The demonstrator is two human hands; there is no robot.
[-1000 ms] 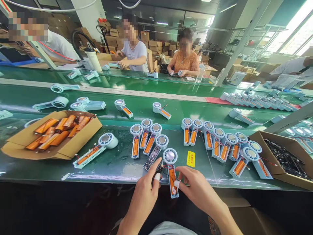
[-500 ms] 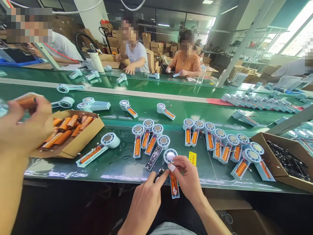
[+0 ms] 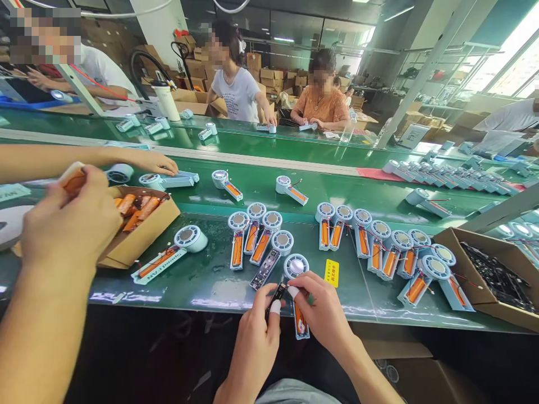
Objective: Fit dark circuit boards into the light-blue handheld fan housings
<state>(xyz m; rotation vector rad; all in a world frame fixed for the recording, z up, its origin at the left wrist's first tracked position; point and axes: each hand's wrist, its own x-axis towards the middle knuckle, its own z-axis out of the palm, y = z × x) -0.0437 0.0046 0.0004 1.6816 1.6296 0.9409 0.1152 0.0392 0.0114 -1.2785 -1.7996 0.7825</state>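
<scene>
My left hand [image 3: 257, 331] pinches a small black circuit board [image 3: 278, 292] between thumb and fingers, tilted over the table's front edge. Close against its upper end, the fingertips of my right hand [image 3: 324, 307] are pressed together; what they grip is too small to make out. Under my right hand lies a light-blue handheld fan [image 3: 296, 265], its open handle showing an orange battery [image 3: 300, 321] and thin wires. Just left of it is a fan with a dark circuit board [image 3: 265, 269] in its handle.
Several open fans [image 3: 402, 241] lie to the right, before a carton [image 3: 446, 247] of black parts. A yellow card [image 3: 332, 273] lies nearby. At left, a co-worker's hand [image 3: 71, 213] holds an orange-and-white piece above a battery carton [image 3: 138, 241]; another person's arm [image 3: 105, 159] reaches across the belt.
My left hand has brought the circuit board up and right, against my right fingertips. The co-worker's hand at left moved right, and another arm came in over the belt.
</scene>
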